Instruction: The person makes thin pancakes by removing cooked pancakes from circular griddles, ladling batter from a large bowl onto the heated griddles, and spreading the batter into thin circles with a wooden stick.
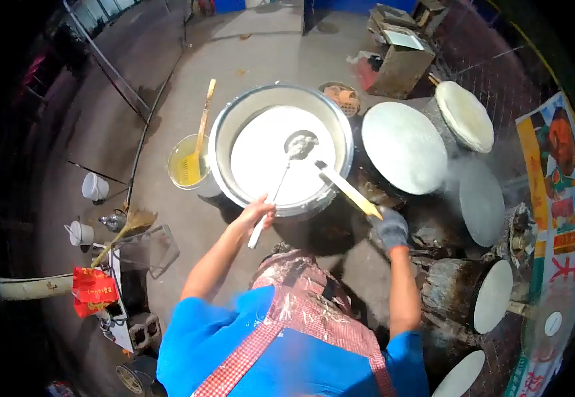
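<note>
My left hand [257,215] is closed around the handle of a ladle [281,182]. The ladle's bowl, with white batter in it, is over the large metal pot [218,159] of white batter [261,149]. On my right hand [391,230] is a grey glove, and its fingers grip the yellow end of a long flat scraper [350,188]. The scraper's pale, dark-tipped end reaches over the pot's near right rim. Right of the pot lies a round griddle [404,147] covered with a pale layer.
A bucket [185,165] of yellow liquid holds a wooden-handled brush [203,126], left of the pot. More round griddles [481,204] line the right side, one bearing a thick pale round [464,116]. White pails [94,187], a broom [128,228] and a red bag [94,291] are at left.
</note>
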Tool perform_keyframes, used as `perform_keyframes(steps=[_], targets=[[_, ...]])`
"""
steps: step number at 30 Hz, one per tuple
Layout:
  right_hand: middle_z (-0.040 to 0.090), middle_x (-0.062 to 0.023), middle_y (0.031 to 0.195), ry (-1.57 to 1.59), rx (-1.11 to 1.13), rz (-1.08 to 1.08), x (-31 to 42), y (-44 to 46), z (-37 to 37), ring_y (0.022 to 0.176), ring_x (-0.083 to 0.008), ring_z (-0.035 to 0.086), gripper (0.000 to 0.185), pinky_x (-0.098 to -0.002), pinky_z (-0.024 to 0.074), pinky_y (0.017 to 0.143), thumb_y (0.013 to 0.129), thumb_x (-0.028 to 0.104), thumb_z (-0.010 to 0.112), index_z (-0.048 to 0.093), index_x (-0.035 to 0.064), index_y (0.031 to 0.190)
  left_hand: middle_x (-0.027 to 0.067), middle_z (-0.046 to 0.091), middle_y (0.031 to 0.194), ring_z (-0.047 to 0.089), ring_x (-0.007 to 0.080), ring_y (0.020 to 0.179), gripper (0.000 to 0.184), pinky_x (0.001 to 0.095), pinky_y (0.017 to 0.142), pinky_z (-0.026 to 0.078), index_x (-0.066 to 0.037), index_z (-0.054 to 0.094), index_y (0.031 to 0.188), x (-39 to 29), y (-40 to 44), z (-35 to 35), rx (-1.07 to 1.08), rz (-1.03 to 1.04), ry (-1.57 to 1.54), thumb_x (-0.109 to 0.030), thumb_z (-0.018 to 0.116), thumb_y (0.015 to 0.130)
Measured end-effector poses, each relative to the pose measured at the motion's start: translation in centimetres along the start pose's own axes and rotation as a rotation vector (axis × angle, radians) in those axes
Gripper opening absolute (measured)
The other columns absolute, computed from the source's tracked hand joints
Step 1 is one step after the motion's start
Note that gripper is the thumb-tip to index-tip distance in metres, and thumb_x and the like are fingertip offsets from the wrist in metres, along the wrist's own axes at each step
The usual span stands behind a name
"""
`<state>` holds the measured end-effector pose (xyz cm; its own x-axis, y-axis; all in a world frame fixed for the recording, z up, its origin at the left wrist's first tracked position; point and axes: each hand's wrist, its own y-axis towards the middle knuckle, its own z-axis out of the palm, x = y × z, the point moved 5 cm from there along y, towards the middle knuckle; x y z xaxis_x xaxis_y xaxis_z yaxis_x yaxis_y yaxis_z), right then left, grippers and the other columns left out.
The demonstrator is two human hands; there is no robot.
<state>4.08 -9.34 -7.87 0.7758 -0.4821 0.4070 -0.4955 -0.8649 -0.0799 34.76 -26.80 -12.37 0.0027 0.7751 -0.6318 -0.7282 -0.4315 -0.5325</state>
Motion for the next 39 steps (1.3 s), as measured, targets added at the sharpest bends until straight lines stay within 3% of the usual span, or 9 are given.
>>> perform_keyframes(steps=[4,7,11,14,17,22,26,32,39], targets=[[0.060,-0.0173,0.070,-0.525,0.161,-0.166,7.6,6.8,8.3,0.067,-0.0328,0.059,0.020,-0.0437,0.0448,0.058,0.071,0.020,0.046,0.062,0.0088,0.073,0.0016,0.039,0.052,0.036,0.0093,0.035,0.011,0.0219,0.029,0.030,-0.006,0.038,0.087,1.8,9.6,-12.9,-0.403,-0.195,0.270,-0.012,0.046,0.083],[0.060,-0.0174,0.071,-0.330,0.253,-0.143,14.2,8.0,3.1,0.067,-0.0337,0.058,0.024,-0.0423,0.0450,0.061,0.071,0.030,0.052,0.061,0.0087,0.077,0.0053,0.034,0.044,0.035,0.0149,0.031,0.011,0.0279,0.026,0.030,0.001,0.037,0.082,4.1,12.7,-18.4,-0.452,-0.412,0.267,-0.007,0.043,0.082],[0.059,-0.0149,0.079,-0.336,0.379,0.007,11.6,7.2,7.2,0.073,-0.0323,0.056,0.033,-0.0412,0.0437,0.063,0.074,0.039,0.054,0.057,0.0063,0.079,0.0081,0.042,0.052,0.039,0.0170,0.029,0.022,0.0277,0.025,0.033,0.008,0.041,0.089,2.6,11.2,-17.0,-0.445,-0.250,0.450,-0.010,0.048,0.077],[0.060,-0.0126,0.082,-0.328,0.436,0.025,11.6,8.1,6.5,0.079,-0.0296,0.056,0.036,-0.0409,0.0441,0.069,0.077,0.041,0.049,0.060,0.0084,0.090,0.0070,0.036,0.051,0.035,0.0143,0.031,0.029,0.0283,0.025,0.030,-0.003,0.033,0.104,3.2,12.7,-17.4,-0.401,-0.353,0.407,-0.015,0.047,0.082],[0.059,-0.0148,0.077,-0.345,0.320,-0.006,5.5,4.1,11.9,0.073,-0.0312,0.056,0.041,-0.0391,0.0448,0.066,0.077,0.043,0.049,0.060,0.0062,0.089,0.0058,0.037,0.043,0.037,0.0164,0.028,0.030,0.0302,0.025,0.032,0.010,0.041,0.091,2.7,12.6,-14.7,-0.342,-0.329,0.214,-0.019,0.042,0.086],[0.058,-0.0166,0.069,-0.207,0.252,0.153,7.2,-0.2,8.2,0.063,-0.0329,0.056,0.046,-0.0393,0.0448,0.060,0.074,0.049,0.052,0.059,0.0057,0.086,-0.0017,0.031,0.041,0.031,0.0097,0.029,0.028,0.0236,0.024,0.025,-0.003,0.044,0.072,1.4,10.9,-8.3,-0.229,-0.583,-0.408,-0.026,0.041,0.087],[0.057,-0.0170,0.072,-0.127,0.092,0.160,12.7,-1.1,-1.0,0.064,-0.0337,0.055,0.036,-0.0411,0.0437,0.059,0.077,0.042,0.054,0.057,0.0058,0.082,-0.0035,0.030,0.048,0.027,0.0057,0.033,0.018,0.0188,0.024,0.022,-0.012,0.044,0.098,-10.6,3.1,1.3,-0.264,-0.230,-0.280,-0.027,0.043,0.088],[0.057,-0.0177,0.075,-0.084,-0.464,-0.144,14.8,1.2,-8.9,0.063,-0.0331,0.056,0.033,-0.0406,0.0445,0.058,0.076,0.033,0.058,0.058,0.0018,0.088,-0.0055,0.024,0.051,0.020,-0.0001,0.036,0.022,0.0120,0.023,0.018,-0.013,0.045,0.107,-22.0,-7.2,10.8,0.027,-0.016,-0.226,-0.025,0.040,0.090],[0.061,-0.0131,0.088,0.836,-0.663,-0.180,17.5,4.2,-16.3,0.077,-0.0208,0.059,0.029,-0.0289,0.0462,0.069,0.074,0.011,0.063,0.057,-0.0029,0.099,-0.0058,0.025,0.052,0.026,0.0033,0.039,0.043,0.0169,0.032,0.020,-0.024,0.030,0.122,-34.2,-15.2,16.2,0.098,0.492,0.441,-0.034,0.050,0.084]])
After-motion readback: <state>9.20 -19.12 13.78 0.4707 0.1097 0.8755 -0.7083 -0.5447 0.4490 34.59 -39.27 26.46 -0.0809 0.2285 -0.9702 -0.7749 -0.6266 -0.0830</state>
